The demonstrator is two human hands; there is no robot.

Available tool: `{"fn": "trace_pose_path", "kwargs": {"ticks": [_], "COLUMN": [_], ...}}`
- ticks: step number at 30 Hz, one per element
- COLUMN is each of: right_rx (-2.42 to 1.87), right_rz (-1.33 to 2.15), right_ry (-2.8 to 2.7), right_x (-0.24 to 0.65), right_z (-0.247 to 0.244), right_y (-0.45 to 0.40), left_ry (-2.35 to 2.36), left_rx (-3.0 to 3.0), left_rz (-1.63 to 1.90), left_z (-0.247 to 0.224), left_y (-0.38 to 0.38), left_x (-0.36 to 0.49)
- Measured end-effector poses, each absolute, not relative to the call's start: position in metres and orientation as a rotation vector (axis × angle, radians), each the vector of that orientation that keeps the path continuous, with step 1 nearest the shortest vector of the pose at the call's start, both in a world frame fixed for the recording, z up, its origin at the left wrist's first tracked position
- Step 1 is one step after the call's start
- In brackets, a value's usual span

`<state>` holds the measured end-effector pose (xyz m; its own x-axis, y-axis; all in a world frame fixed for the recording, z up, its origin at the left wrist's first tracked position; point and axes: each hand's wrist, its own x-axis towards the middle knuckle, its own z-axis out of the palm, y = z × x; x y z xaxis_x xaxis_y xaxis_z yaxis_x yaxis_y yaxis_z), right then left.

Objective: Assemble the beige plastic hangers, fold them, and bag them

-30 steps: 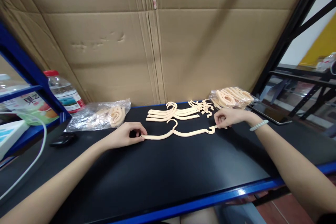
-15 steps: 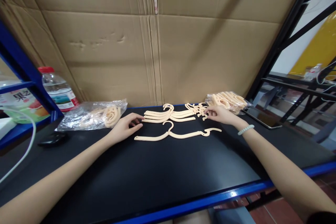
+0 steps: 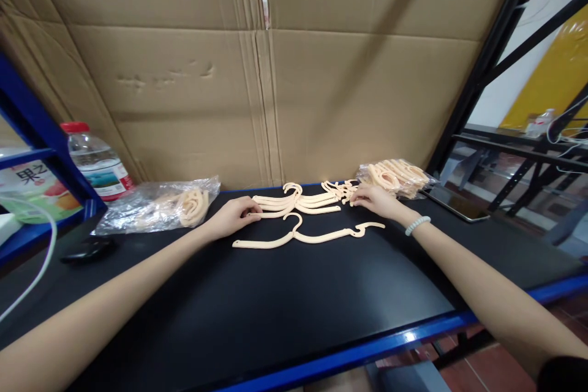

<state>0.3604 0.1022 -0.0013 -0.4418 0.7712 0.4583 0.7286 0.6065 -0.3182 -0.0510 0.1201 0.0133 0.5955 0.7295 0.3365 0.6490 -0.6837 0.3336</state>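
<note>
Several cream folding hangers [image 3: 316,201] lie stacked near the back of the black table, hooks toward the cardboard. In front of them lies a single hanger [image 3: 321,237], spread out, with a small hooked piece [image 3: 361,231] at its right end. My left hand [image 3: 234,215] has its thumb and fingers closed round the left end of the nearest stacked hanger. At the right, my right hand [image 3: 373,201] is at a pile of small cream hook pieces [image 3: 342,188], its fingertips pinched together; what they hold is too small to make out.
Clear bags of cream parts lie at the left [image 3: 188,205] and back right [image 3: 397,176]. A red-capped bottle [image 3: 98,162] and a black object [image 3: 89,249] are at the left. A tablet [image 3: 457,203] lies right. Cardboard [image 3: 184,104] stands behind.
My left hand has moved right and closed on the end of a stacked hanger. My right hand has shifted slightly left at the small pieces. The view has turned a little.
</note>
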Motion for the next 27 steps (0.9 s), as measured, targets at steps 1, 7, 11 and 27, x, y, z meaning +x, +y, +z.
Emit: {"fn": "trace_pose_path", "kwargs": {"ticks": [1, 7, 11, 27], "right_rx": [-1.163, -1.119, -1.117, -0.929], "right_rz": [0.061, -0.165, -0.143, 0.987], "right_ry": [-2.224, -1.806, -1.565, -1.14], "right_x": [0.36, 0.356, 0.346, 0.292], "right_z": [0.001, 0.021, 0.028, 0.033], "right_y": [0.101, 0.089, 0.081, 0.036], "left_ry": [1.143, 1.134, 1.135, 1.046], "left_rx": [2.652, 2.676, 2.673, 2.729], "left_rz": [0.683, 0.834, 0.984, 1.491], "left_z": [0.015, 0.026, 0.028, 0.002], "left_y": [0.12, 0.108, 0.091, 0.049], "left_x": [-0.049, -0.042, -0.042, -0.045]}}
